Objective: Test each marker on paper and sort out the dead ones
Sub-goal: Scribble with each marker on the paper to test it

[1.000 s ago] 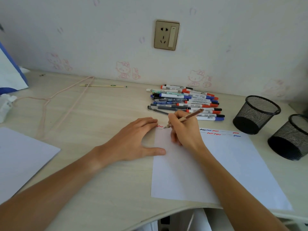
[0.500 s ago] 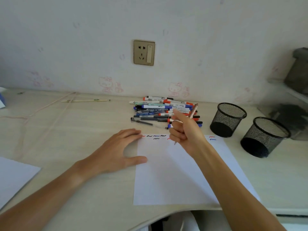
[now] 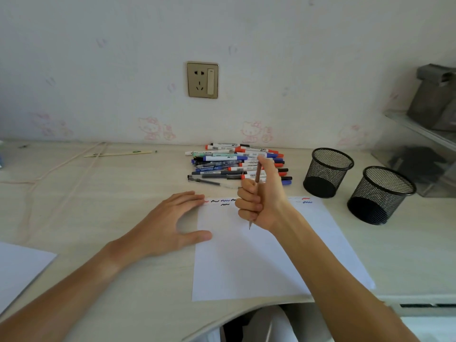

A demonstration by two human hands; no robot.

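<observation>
Surface point(image 3: 123, 193): pale wood-grain top set against a wall with faint pink cartoon prints.

Paper point(image 3: 259, 262): one white sheet, lying flat at the near edge of the surface. Short test squiggles point(image 3: 223, 201) in red, black and blue run along its far edge, with more at the far right corner.

Left hand point(image 3: 167, 223): lying flat, palm down, fingers straight and spread, grasping nothing. Fingertips touch the far left corner of the paper; the thumb lies over its left edge.

Right hand point(image 3: 261, 201): raised above the paper, fingers clenched round a thin brown pen point(image 3: 257, 174). The pen stands nearly upright, tip pointing down and clear of the sheet, the upper end rising past the thumb.

Marker pile point(image 3: 237, 164): many markers and pens heaped lengthwise on the surface beyond the paper, near the wall. Caps in red, blue and black; bodies mostly white, some dark or clear.

Mesh cups, two: black wire, upright, to the right of the pile. The farther one point(image 3: 327, 172) stands just beside the nearer one point(image 3: 380, 193). Contents cannot be told.

Second sheet point(image 3: 17, 272): white, at the left edge of the surface.

Pencil point(image 3: 118, 153): pale, lying near the wall to the left of the pile, across a thin cord point(image 3: 61, 166).

Wall socket point(image 3: 202, 80): brass-coloured plate above the pile.
</observation>
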